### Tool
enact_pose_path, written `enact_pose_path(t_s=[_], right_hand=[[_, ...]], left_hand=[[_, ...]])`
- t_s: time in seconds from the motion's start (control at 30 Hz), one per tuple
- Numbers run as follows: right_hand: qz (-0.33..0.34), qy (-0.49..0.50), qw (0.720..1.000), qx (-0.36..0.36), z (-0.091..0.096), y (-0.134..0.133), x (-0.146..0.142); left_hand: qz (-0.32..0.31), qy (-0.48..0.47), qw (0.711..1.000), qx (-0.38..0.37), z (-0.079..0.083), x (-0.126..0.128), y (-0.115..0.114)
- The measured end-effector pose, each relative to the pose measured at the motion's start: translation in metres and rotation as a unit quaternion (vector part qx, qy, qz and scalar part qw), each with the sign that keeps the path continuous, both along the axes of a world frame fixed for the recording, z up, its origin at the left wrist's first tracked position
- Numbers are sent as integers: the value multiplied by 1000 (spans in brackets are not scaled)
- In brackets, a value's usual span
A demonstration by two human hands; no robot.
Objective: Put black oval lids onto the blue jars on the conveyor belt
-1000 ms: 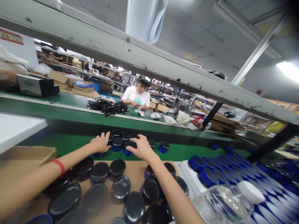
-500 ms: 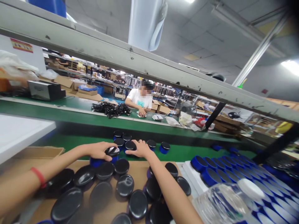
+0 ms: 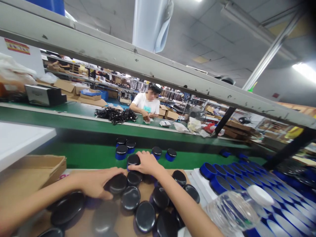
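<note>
My left hand (image 3: 95,181) curls round a round black-topped puck (image 3: 118,183) on the brown cardboard sheet (image 3: 116,220). My right hand (image 3: 146,163) rests with fingers closed over another black-topped blue puck (image 3: 133,160) at the cardboard's far edge. Several more shiny black pucks (image 3: 145,215) lie packed together on the cardboard in front of me. A few blue pucks with black tops (image 3: 121,151) stand on the green conveyor belt (image 3: 98,156) just beyond my hands.
A white tray (image 3: 197,179) of open blue cups (image 3: 217,184) lies at right, with a clear plastic bottle (image 3: 234,214) in front of it. A cardboard box (image 3: 32,169) sits at left. A person in white works across the far belt beside a black cable pile (image 3: 115,115).
Both hands drew back from the belt toward me, each bringing a puck onto the cardboard. The left hand moved furthest, down and left.
</note>
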State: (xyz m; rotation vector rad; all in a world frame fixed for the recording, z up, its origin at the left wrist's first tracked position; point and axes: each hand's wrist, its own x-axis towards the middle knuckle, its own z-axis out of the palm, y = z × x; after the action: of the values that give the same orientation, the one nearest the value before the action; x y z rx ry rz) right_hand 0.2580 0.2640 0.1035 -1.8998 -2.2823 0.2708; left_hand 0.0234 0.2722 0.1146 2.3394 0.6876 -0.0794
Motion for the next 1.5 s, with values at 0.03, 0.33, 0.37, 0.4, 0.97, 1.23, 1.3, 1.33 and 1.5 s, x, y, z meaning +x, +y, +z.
enact_pose_path(t_s=[0.03, 0.33, 0.37, 0.4, 0.97, 1.23, 1.3, 1.33, 1.5], right_hand=[[-13, 1, 1000, -18, -4, 0, 0], [-24, 69, 996, -41, -12, -2, 2], [-16, 83, 995, -45, -12, -1, 4], [-7, 98, 994, -53, -12, -1, 6], [-34, 79, 996, 11, -15, 6, 35], [-148, -11, 987, 54, -16, 35, 59], [-151, -17, 988, 22, -18, 40, 58], [-148, -16, 989, 12, -18, 41, 56], [-72, 20, 997, -27, -5, 31, 28]], left_hand=[[-6, -5, 1000, -8, 1, -1, -2], [156, -83, 981, 83, -4, 18, 18], [169, -92, 977, 96, -7, 24, 21], [175, -98, 975, 99, -9, 29, 23], [102, -49, 992, 54, -15, 57, 44], [230, 63, 921, 309, -15, 42, 61], [255, 89, 903, 333, -23, 40, 69], [260, 99, 901, 332, -26, 39, 73], [224, 107, 926, 283, -24, 33, 80]])
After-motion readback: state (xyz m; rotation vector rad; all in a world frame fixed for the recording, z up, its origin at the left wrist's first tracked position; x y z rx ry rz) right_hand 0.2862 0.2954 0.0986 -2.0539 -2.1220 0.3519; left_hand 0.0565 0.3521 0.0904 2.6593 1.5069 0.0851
